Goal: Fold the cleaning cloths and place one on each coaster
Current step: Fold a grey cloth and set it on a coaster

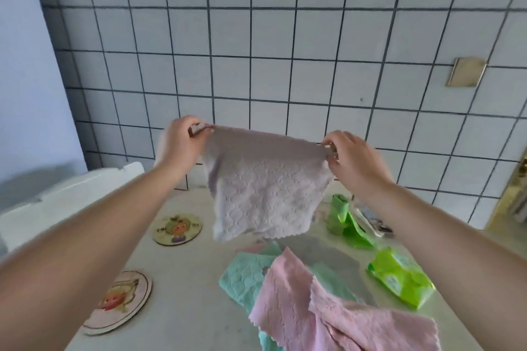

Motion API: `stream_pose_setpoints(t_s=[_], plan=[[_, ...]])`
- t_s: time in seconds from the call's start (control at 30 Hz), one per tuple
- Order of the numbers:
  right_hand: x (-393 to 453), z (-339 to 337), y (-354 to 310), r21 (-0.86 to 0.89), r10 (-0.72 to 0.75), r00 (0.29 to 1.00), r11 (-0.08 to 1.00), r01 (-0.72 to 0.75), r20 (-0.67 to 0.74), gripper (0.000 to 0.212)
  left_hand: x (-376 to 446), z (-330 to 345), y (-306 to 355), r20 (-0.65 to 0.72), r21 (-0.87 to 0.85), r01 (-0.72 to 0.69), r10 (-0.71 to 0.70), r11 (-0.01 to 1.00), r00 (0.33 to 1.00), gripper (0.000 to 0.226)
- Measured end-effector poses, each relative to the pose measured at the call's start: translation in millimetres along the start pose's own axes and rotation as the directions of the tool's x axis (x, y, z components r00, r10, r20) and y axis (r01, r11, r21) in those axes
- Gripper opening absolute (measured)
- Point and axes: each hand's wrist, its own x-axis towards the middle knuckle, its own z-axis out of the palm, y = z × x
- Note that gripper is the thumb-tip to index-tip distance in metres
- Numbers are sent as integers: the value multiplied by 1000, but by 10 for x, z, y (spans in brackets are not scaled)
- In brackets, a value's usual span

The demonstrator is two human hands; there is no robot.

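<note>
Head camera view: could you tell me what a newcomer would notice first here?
The pale lilac cloth held up mid-frame, the left hand and right hand pinching its top corners. Below right, a pink cloth overlaps a mint cloth; two bare round coasters lie left.

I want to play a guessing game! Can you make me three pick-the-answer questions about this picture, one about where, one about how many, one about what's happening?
1. Where are the coasters?
A. left side of the table
B. on the wall
C. under the pink cloth

2. How many coasters show?
A. one
B. two
C. four

3. The grey cloth is:
A. folded on a coaster
B. lying flat
C. held up by both hands

Answers:
A, far coaster and near coaster lie left on the table.
B, just those two.
C, the left hand and right hand pinch the grey cloth by its top corners.
</note>
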Motion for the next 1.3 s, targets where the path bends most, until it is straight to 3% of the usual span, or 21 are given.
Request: stream_pose_setpoints(t_s=[0.1, 0.2, 0.3, 0.4, 0.53, 0.63, 0.73, 0.83, 0.97, 1.13, 1.3], plan=[[-229, 179, -63, -23, -21, 996, 1000, 19, -82, 24, -333, -103, -230, -81, -82, -3, -3, 997, 997, 10], [-617, 468, -136, -13, -86, 988, 996, 86, -131, 19, -818, -243, -590, -73, -143, -31, 21, 989, 997, 14], [-1031, 700, -215, 252, 32, 994, 968, -4, -106, 21, -1385, -511, -824, -59, -201, -42, 30, 979, 998, 11], [-1536, 839, -377, 511, 162, 986, 850, -128, -24, 30, -2056, -785, -987, -32, -216, 9, -17, 976, 999, 12], [-2315, 949, -602, 658, 125, 983, 730, -182, 134, 26, -2974, -1093, -1095, 107, -71, 93, -85, 993, 991, 9], [-2813, 1024, -656, 630, 47, 963, 748, -209, 264, 23, -3494, -1286, -1081, 222, 33, 126, -130, 991, 966, 12], [-3176, 1085, -687, 571, 17, 949, 796, -204, 315, 30, -3884, -1378, -1181, 263, -58, 159, -138, 986, 955, 18], [-3436, 1155, -701, 600, 26, 881, 722, -343, 472, 32, -4205, -1435, -1330, 350, -60, 210, -176, 976, 920, 18], [-3609, 1178, -665, 555, 14, 830, 737, -386, 558, 32, -4502, -1469, -1397, 430, -24, 263, -227, 965, 874, 23], [-3664, 1186, -674, 530, -66, 741, 742, -411, 668, 31, -4605, -1430, -1439, 527, 23, 417, -365, 908, 767, 25], [-3487, 1430, -586, 429, -64, 832, 877, -216, 551, 29, -4410, -1331, -1601, 448, 129, 235, -268, 963, 853, 35]])
